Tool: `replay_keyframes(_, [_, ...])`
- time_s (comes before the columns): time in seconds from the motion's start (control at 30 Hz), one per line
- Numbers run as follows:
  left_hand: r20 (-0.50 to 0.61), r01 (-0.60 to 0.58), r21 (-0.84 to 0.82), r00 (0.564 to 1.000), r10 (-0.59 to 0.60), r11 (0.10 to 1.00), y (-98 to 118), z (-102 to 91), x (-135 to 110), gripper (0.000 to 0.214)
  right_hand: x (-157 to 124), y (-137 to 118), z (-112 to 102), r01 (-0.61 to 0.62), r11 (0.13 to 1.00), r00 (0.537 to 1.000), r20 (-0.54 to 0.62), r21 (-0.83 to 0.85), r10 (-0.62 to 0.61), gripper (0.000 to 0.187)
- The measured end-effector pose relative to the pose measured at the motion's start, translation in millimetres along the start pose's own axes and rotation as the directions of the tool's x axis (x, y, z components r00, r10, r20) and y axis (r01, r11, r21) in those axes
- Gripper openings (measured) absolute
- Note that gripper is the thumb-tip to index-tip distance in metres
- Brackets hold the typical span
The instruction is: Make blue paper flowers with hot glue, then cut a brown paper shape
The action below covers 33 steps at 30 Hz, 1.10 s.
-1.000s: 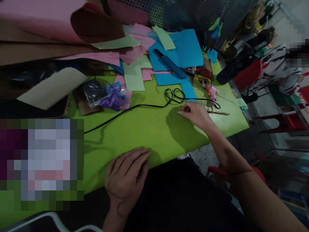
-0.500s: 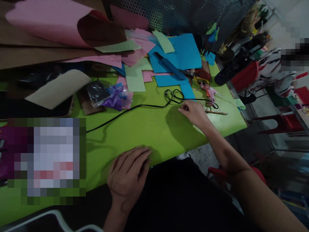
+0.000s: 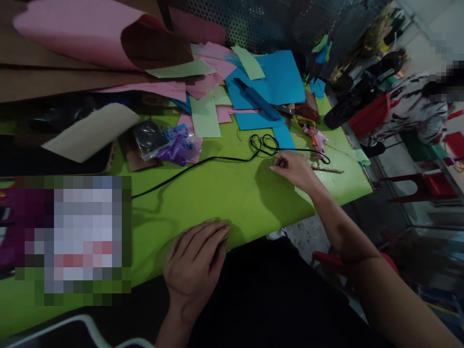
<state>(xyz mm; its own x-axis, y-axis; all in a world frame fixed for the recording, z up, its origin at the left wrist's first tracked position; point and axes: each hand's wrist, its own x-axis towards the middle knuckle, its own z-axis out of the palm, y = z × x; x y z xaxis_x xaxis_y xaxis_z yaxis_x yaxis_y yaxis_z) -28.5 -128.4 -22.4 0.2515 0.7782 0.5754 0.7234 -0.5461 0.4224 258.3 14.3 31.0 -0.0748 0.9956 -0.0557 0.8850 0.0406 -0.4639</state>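
My left hand (image 3: 197, 256) lies palm down at the near edge of the green table (image 3: 224, 193), fingers stretched and holding nothing. Farther off to the right, my right hand (image 3: 295, 170) is closed, its fingers curled against the thumb; whatever may be between them is hidden. A black cable (image 3: 206, 159) runs across the table and loops just beyond that hand. Close by on its right are a pink glue gun (image 3: 319, 143) and a thin brown stick (image 3: 329, 169). Blue paper (image 3: 284, 137) reaches down almost to the right hand.
A blue box cutter (image 3: 257, 99) lies on blue sheets, beside red-handled scissors (image 3: 306, 112). Pink paper (image 3: 72, 31) and green strips (image 3: 205, 116) fill the back. Plastic bags (image 3: 177, 145) sit left of centre. A dark bottle (image 3: 340, 108) stands right, near a seated person (image 3: 413, 106).
The view has shifted slightly, so everything sits a little farther right. Both hands keep nearly the same pose and place on the table.
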Motion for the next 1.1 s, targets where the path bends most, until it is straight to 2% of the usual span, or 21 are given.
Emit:
replay_keyframes(0.27, [0.003, 0.008, -0.008, 1.000, -0.008, 1.000, 0, -0.3, 0, 0.022, -2, 3, 3, 0.030, 0.999, 0.999, 0.010, 0.025, -0.030, 0.013])
replay_keyframes(0.5, [0.005, 0.010, -0.007, 1.000, -0.010, 1.000, 2, -0.2, -3, 0.025, -7, 2, 7, 0.005, 0.996, 0.993, -0.117, -0.086, -0.015, 0.010])
replay_keyframes(0.67, [-0.004, 0.007, 0.001, 1.000, -0.007, 1.000, 1, 0.7, -3, 0.025, -7, -12, 12, 0.064, 0.998, 0.997, -0.045, -0.012, -0.064, 0.018])
replay_keyframes(0.87, [0.001, 0.018, -0.013, 1.000, -0.018, 1.000, 2, 0.0, -3, 0.026, 10, -20, 14, 0.038, 0.995, 0.999, -0.023, -0.094, -0.041, 0.011])
replay_keyframes(1.1, [0.001, 0.015, -0.005, 1.000, -0.015, 1.000, 2, -1.0, -1, 0.025, 5, -24, 11, 0.073, 0.997, 0.997, 0.023, -0.041, -0.072, 0.025])
